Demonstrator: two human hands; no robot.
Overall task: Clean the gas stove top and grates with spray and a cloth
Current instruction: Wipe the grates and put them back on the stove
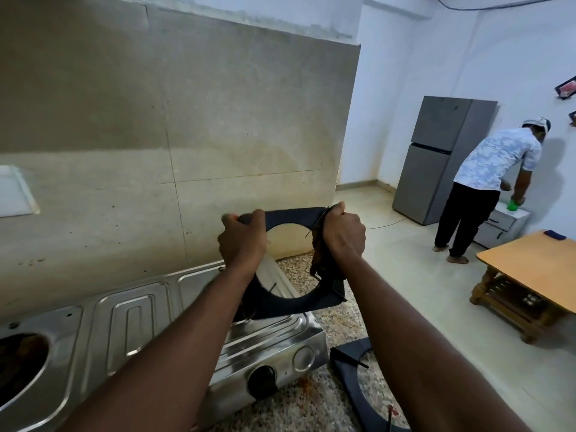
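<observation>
i hold the grate (296, 304) up on edge over the right end of the stove (140, 310). its face is turned toward me and its top edge runs left to right between my hands. the lower edge is nearer and down by the steel, though i cannot tell if it rests there. my left hand (243, 241) is curled tight round the top left corner. my right hand (343, 235) is closed round the top right corner, the brown cloth (321, 260) bunched against the frame and hanging down that side. so the next wipe likely runs down the right rail, nearest my right hand. a second grate (346, 369) lies flat on the counter (311, 403), near right.
</observation>
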